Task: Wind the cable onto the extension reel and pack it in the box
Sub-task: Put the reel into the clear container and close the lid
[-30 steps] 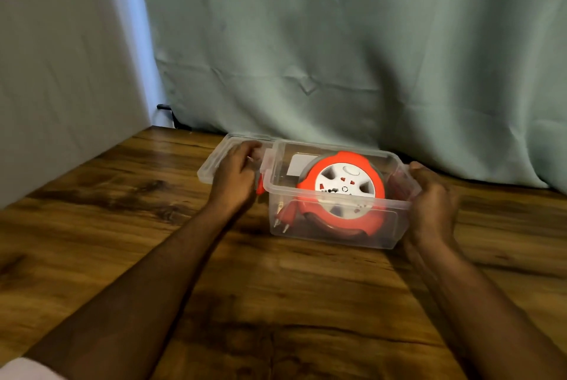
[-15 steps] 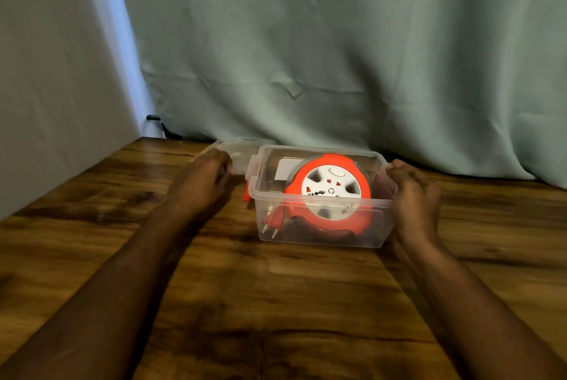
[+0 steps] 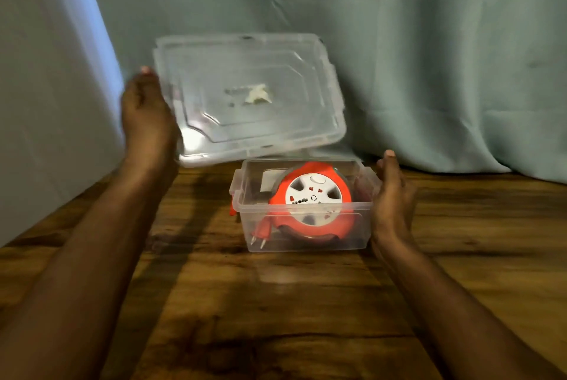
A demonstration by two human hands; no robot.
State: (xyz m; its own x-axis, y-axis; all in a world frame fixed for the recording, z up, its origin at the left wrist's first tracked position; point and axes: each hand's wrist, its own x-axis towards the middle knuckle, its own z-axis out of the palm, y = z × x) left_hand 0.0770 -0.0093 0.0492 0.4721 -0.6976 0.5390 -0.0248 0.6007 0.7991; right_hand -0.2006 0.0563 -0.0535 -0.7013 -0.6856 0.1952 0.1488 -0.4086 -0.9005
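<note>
An orange extension reel [image 3: 311,200] with a white socket face lies tilted inside a clear plastic box [image 3: 306,241] on the wooden table. Its orange plug [image 3: 262,231] rests in the box's front left corner. My left hand [image 3: 147,117] holds the clear lid [image 3: 248,94] by its left edge, raised and tilted above the box's back left side. My right hand [image 3: 392,198] rests flat against the box's right end, fingers extended, not wrapped around it.
A pale green curtain [image 3: 429,57] hangs close behind the box. A grey wall panel [image 3: 40,103] stands at the left. The wooden table [image 3: 276,318] stretches toward me in front of the box.
My left hand has lifted the lid off the table from beside the box and raised it above the box. My right hand has stayed at the box's right end.
</note>
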